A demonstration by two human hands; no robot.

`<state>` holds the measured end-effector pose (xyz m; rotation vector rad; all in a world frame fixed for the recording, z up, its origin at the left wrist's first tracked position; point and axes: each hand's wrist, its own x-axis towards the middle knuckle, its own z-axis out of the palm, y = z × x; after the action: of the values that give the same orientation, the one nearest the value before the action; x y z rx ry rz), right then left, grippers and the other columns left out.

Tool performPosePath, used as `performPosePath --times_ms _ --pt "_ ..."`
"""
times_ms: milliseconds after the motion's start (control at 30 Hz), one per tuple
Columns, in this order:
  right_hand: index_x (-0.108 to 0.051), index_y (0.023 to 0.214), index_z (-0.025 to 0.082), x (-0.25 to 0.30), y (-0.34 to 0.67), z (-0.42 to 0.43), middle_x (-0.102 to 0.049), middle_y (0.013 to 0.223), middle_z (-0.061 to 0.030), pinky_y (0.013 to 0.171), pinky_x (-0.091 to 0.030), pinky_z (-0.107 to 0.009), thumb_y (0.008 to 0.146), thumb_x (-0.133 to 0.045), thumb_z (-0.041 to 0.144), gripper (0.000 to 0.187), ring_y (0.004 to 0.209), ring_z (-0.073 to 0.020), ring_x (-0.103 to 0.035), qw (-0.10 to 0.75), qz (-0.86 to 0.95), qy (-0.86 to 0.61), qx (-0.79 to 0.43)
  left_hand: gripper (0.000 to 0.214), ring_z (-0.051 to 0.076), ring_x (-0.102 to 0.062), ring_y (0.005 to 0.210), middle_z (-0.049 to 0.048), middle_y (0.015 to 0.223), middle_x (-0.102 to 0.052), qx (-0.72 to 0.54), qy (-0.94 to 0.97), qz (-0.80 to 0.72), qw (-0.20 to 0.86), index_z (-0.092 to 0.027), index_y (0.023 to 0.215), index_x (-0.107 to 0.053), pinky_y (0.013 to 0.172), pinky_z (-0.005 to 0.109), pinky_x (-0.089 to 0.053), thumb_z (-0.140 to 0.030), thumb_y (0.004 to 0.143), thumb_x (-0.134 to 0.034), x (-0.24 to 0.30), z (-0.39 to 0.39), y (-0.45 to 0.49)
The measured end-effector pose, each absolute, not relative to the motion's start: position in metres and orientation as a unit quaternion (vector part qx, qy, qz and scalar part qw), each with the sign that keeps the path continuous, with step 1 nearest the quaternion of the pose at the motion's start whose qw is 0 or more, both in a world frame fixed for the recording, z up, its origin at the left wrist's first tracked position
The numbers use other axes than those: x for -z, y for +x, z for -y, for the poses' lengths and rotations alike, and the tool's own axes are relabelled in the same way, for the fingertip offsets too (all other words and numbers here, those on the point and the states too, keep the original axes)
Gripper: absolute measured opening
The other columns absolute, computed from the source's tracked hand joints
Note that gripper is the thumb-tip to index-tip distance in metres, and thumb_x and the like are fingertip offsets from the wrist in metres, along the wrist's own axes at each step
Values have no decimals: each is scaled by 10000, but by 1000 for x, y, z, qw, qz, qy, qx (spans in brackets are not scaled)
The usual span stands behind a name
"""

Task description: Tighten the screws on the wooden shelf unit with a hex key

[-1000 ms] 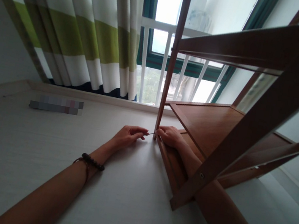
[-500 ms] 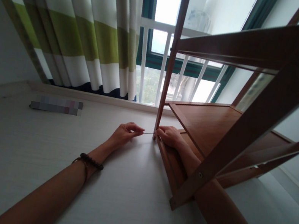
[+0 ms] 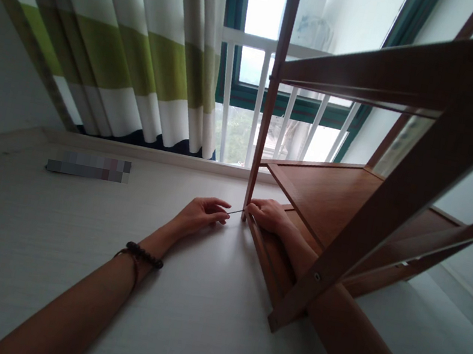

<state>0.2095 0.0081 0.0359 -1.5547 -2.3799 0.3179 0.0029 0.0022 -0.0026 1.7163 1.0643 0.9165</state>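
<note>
A brown wooden shelf unit (image 3: 317, 185) stands on the pale floor at the right. From the foot of its far left post (image 3: 254, 174), a thin dark rod (image 3: 236, 211), slim like a hex key, sticks out to the left. At the rod's outer end is my left hand (image 3: 202, 217), thumb and forefinger parted around it; a light touch there cannot be ruled out. My right hand (image 3: 267, 214) reaches through the frame, its fingers closed round the bottom corner by that post. The palm side of my right hand is hidden.
A striped curtain (image 3: 155, 65) hangs at the back left, beside a window with a white railing (image 3: 258, 107). On the floor at the left lies a blurred-out flat item (image 3: 88, 166). The shelf's near post (image 3: 387, 228) slants over my right forearm.
The thumb and forefinger of my left hand have parted from their pinch on the rod. My right hand and the shelf unit stay where they were.
</note>
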Motion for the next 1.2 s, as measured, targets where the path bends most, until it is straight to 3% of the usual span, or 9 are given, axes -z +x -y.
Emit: performPosePath --times_ms 100,267,400,633,767,833,933,1033,1200 --pt "-680 814 151 -36 209 -7 -649 797 -29 593 -299 -198 842 -339 280 366 670 -103 -497 139 825 -537 -109 375 140 -597 628 57 787 -686 -375 706 -448 401 -151 950 -643 581 247 -471 -412 681 -648 5 -2 5" --pt "-680 812 155 -34 210 -9 -649 784 -26 593 -298 -202 843 -333 297 376 674 -108 -503 142 824 -538 -107 284 149 -595 660 29 797 -681 -384 751 -486 229 -196 820 -673 639 255 -459 -448 705 -610 5 -4 6" --pt "-679 817 158 -32 210 -10 -650 784 -30 588 -293 -202 845 -329 305 380 671 -108 -504 142 825 -538 -102 352 166 -597 657 22 719 -673 -364 744 -542 143 -200 807 -668 641 266 -438 -518 661 -628 4 -4 4" --pt "-684 814 163 -33 210 -10 -654 792 -30 587 -292 -204 839 -338 306 375 671 -110 -501 139 820 -546 -102 336 179 -636 724 49 797 -709 -378 718 -509 288 -183 853 -695 657 267 -460 -468 722 -577 1 0 7" --pt "-690 819 162 -35 210 -9 -658 798 -26 590 -296 -206 840 -337 290 376 666 -109 -497 143 821 -541 -112 498 206 -646 729 100 881 -699 -412 665 -482 394 -134 1057 -606 458 224 -420 -462 683 -628 1 -1 6" --pt "-690 817 162 -36 210 -8 -658 801 -24 587 -296 -205 841 -334 284 377 665 -109 -493 142 823 -538 -115 510 218 -647 736 103 872 -698 -409 661 -476 412 -128 1056 -595 414 208 -390 -454 668 -647 1 -1 5" --pt "-688 811 157 -36 210 -8 -654 790 -25 583 -293 -204 839 -342 282 369 662 -110 -488 141 821 -542 -113 331 211 -640 816 87 872 -701 -398 688 -455 402 -142 863 -670 587 247 -472 -412 672 -659 2 -1 3" --pt "-683 797 155 -35 209 -8 -649 773 -25 577 -290 -202 835 -353 288 358 650 -106 -483 146 818 -545 -111 261 203 -617 899 66 907 -699 -402 712 -433 379 -163 788 -696 808 291 -453 -398 682 -655 3 -3 2" --pt "-676 776 156 -35 209 -7 -642 754 -25 581 -291 -199 833 -351 291 356 649 -104 -484 154 818 -542 -115 303 160 -582 727 59 820 -673 -398 749 -453 276 -189 780 -717 649 253 -452 -460 655 -662 5 -8 -2"
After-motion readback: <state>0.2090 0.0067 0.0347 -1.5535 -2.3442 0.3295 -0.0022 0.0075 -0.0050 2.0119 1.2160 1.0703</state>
